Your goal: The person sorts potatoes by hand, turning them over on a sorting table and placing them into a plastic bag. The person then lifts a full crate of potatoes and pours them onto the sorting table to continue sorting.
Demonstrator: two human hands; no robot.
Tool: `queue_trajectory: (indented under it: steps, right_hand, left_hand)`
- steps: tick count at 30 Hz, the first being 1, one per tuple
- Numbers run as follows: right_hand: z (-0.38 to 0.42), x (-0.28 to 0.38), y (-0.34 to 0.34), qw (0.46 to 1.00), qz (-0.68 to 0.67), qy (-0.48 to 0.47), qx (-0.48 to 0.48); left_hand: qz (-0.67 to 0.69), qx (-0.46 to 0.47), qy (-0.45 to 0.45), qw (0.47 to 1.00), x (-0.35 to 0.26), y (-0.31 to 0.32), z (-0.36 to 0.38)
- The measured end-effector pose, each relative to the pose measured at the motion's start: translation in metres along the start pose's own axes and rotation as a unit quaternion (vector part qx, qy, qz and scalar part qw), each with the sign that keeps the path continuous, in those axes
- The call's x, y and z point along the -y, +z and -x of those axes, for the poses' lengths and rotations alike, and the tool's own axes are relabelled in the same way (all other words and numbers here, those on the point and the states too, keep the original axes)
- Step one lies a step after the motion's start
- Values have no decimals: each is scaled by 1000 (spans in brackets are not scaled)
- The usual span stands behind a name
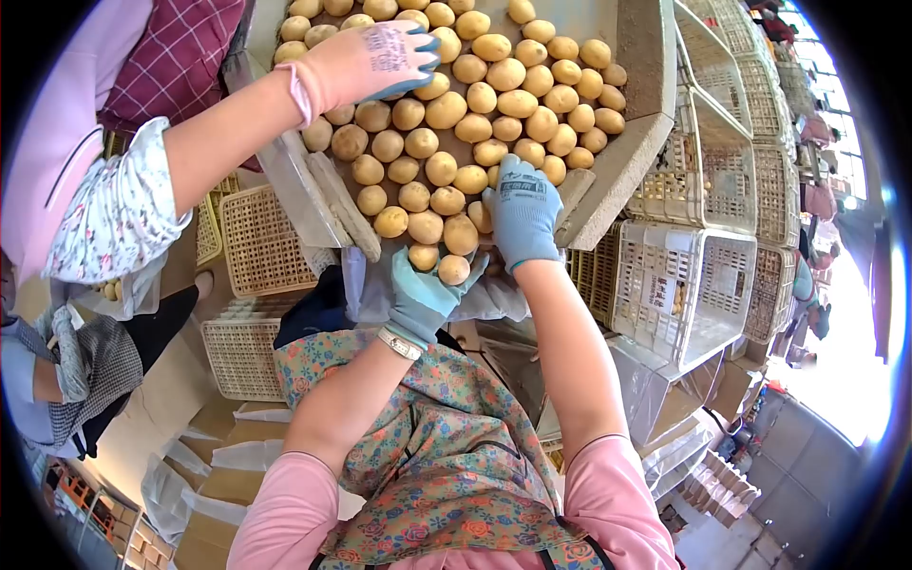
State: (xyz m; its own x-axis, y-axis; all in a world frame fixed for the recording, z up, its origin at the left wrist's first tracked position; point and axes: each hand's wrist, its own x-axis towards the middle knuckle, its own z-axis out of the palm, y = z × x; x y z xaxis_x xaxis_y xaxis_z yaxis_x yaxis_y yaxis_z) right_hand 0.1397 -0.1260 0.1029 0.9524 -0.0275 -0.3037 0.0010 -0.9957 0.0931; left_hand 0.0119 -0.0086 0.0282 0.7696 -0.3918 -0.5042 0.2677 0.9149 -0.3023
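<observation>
Round yellow-brown potatoes (446,110) cover a sloping tray (632,142) that narrows towards me. At its mouth my left hand (423,296), in a light blue glove and with a watch at the wrist, is cupped palm up. Two potatoes (454,270) rest in its curved fingers. My right hand (525,214), in a matching glove, lies back up among the potatoes at the right side of the mouth. Its thumb side touches a potato (480,217); the fingertips bend down out of sight, so their grip is hidden.
From the left, a co-worker's gloved hand (380,59) reaches over the potatoes. Plastic crates (679,290) are stacked on the right, and more crates (266,237) stand on the left. Wooden strips (344,211) edge the tray mouth. Cardboard boxes (223,475) lie at lower left.
</observation>
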Motion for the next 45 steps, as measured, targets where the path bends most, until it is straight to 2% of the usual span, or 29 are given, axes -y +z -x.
queue_trajectory:
  steps: [1,3,4,6,7,9,10,12,13,15,16,17,19,20,21,23,24,25,27,29,30,31,33,34,35,37,40,43,45]
  right_hand:
    - [6,-5,-3,1000,1,1,0]
    - [33,-22,-12,958,-164,-124,-198]
    - [55,-29,-19,935,-174,-156,-268]
    - [125,-57,-11,929,-173,-161,-286]
    - [161,-79,5,947,-137,-144,-253]
    - [218,-131,43,994,-79,-68,-33]
    - [247,-163,82,974,56,55,212]
    - [272,-172,92,982,27,44,180]
    - [273,-175,95,988,-3,30,150]
    - [222,-112,60,986,-152,-50,-51]
    - [198,-74,29,978,-206,-19,-19]
    - [174,-47,22,954,-271,-71,-103]
    - [135,-4,18,956,-269,-79,-87]
    - [119,11,33,959,-260,-71,-82]
    - [106,26,34,959,-260,-73,-80]
    - [91,43,35,983,-182,29,10]
    - [86,39,37,977,-207,30,30]
    - [87,31,44,977,-207,29,30]
    - [93,11,57,938,-323,-88,-90]
    - [111,1,43,918,-371,-100,-95]
    - [120,-3,31,752,-658,-26,28]
    - [127,-7,24,489,-859,51,142]
    - [136,-17,30,251,-939,77,222]
    - [137,-18,32,150,-954,76,247]
    - [137,-17,34,47,-959,74,270]
    - [141,-14,28,39,-961,62,267]
    - [141,-13,43,26,-962,71,264]
    - [146,-13,50,18,-964,50,261]
    - [158,-16,44,0,-961,35,276]
  left_hand:
    - [5,-5,6,1000,0,-3,-1]
    - [24,4,1,1000,0,-3,-2]
    - [33,10,2,999,0,-3,-2]
    - [29,-4,12,999,1,-4,1]
    - [36,-23,10,999,0,-1,2]
    - [34,-16,6,999,-2,0,2]
    - [37,-17,9,999,-3,0,5]
    - [25,-10,8,1000,-2,4,3]
    - [25,-7,9,1000,-3,4,-2]
    - [25,-10,22,999,0,-4,1]
    - [-1,-14,34,999,1,2,3]
    - [-2,-11,36,999,2,1,1]
    - [-15,42,22,999,1,-16,-3]
    - [87,137,-46,986,-3,-35,-6]
    - [2,8,20,1000,-2,-30,-8]
    - [47,34,-14,998,-3,-33,-4]
    - [48,34,-14,998,-2,-32,-4]
    - [50,11,-17,999,-2,-32,-4]
    - [52,-11,-18,998,-6,-37,-5]
    - [15,134,-54,989,-8,-57,-8]
    - [18,133,-54,989,-7,-64,-8]
    - [-8,95,-35,995,-6,-65,-9]
    - [-65,23,2,998,-4,-64,-16]
    - [142,162,-129,968,-14,-58,-17]
    - [171,165,-171,956,-15,-54,-11]
    - [87,130,-75,985,-11,-42,-7]
    - [52,198,-85,975,-11,-37,-6]
    - [-22,155,-131,979,-15,-29,2]
    - [32,161,-131,978,-5,-23,-1]
